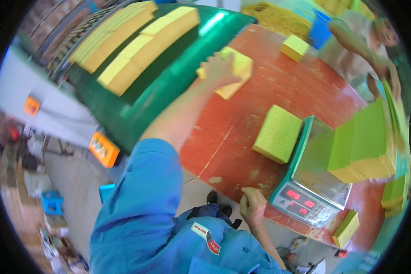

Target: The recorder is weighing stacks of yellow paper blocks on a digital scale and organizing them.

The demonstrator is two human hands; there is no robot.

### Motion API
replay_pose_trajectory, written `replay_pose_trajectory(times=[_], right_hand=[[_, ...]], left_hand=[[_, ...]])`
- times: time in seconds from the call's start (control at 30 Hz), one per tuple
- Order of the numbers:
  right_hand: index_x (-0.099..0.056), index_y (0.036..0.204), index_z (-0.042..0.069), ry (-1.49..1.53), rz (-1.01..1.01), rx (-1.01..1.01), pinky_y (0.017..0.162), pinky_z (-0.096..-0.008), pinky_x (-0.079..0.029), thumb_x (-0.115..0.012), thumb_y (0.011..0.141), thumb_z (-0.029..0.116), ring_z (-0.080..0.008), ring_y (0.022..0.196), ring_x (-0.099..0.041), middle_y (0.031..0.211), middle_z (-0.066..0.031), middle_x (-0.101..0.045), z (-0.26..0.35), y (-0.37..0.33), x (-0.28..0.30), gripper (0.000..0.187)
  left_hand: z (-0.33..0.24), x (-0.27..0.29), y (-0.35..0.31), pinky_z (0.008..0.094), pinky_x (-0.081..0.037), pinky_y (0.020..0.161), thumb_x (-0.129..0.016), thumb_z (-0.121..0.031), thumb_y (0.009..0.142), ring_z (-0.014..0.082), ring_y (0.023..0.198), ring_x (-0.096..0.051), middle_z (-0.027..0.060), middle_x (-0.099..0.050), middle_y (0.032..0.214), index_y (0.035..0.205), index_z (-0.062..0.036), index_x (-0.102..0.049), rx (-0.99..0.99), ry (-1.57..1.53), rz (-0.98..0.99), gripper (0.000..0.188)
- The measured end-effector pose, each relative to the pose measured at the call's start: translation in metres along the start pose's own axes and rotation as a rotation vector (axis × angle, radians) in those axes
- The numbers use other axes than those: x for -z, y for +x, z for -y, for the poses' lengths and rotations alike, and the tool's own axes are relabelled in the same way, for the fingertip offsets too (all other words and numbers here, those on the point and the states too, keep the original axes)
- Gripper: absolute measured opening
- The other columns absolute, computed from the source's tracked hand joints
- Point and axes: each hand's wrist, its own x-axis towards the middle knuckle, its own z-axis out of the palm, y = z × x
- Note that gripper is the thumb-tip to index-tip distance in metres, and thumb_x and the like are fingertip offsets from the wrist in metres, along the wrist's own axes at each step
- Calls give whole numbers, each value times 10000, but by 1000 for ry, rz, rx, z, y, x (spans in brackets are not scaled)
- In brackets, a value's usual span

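Observation:
My left hand (219,71) reaches far forward, its fingers spread across a yellow stack of paper (241,68) at the table's edge by the green conveyor belt. Part of the stack is hidden beneath the hand, which is slightly blurred. Low in front of my body, my right hand (253,206) is curled closed at the red table's near edge, with nothing visible in it. Between the hands a yellow-green dimpled stack (278,134) lies beside the scale (301,203). Taller yellow-green stacks (363,139) stand on the scale's right side.
Long rows of yellow stacks (150,48) lie on the green conveyor belt (144,125). A small yellow block (294,47) sits at the table's far side, another (346,229) at the near right. A co-worker (351,50) stands beyond the right side. An orange switch box (104,149) flanks the belt.

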Motion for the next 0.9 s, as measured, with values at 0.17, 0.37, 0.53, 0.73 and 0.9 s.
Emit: replay_pose_trajectory(times=[0.17,0.37,0.53,0.73,0.9], right_hand=[[-644,944,-12,63,1,35,720,-386,-525,-591,773,-84,-334,795,-639,880,-178,-655,-2,-2,2,193],[-644,935,-10,162,-7,21,707,-366,-512,-564,799,-97,-319,768,-630,855,-169,-640,0,-5,0,180],[-649,940,-1,71,27,99,723,-369,-512,-577,799,-73,-329,808,-639,880,-172,-645,-6,-13,4,173],[-674,993,45,23,26,103,805,-408,-524,-583,797,-5,-338,914,-644,953,-160,-666,-5,-6,-5,222],[-663,926,56,26,-116,-1,785,-407,-517,-593,776,-17,-336,867,-647,882,-138,-668,-5,-11,-16,181]], left_hand=[[0,16,-82,648,-209,1107,-671,-682,727,403,1461,-161,230,-150,1582,1537,-151,-239,-114,-192,-369,1061],[109,54,-309,486,-334,1096,-768,-243,745,398,1352,-381,218,-380,1480,1360,-38,-495,-150,-87,-666,704],[238,33,-399,444,-420,1029,-759,-205,747,390,1226,-497,211,-542,1316,1274,7,-540,324,-16,-513,609],[310,-5,-414,436,-428,1025,-613,-176,897,338,1189,-554,183,-599,1273,1267,-22,-577,403,-162,-447,403],[329,-6,-410,429,-416,1051,-703,-61,825,356,1274,-484,176,-524,1363,1237,-31,-617,196,3,-562,422]])
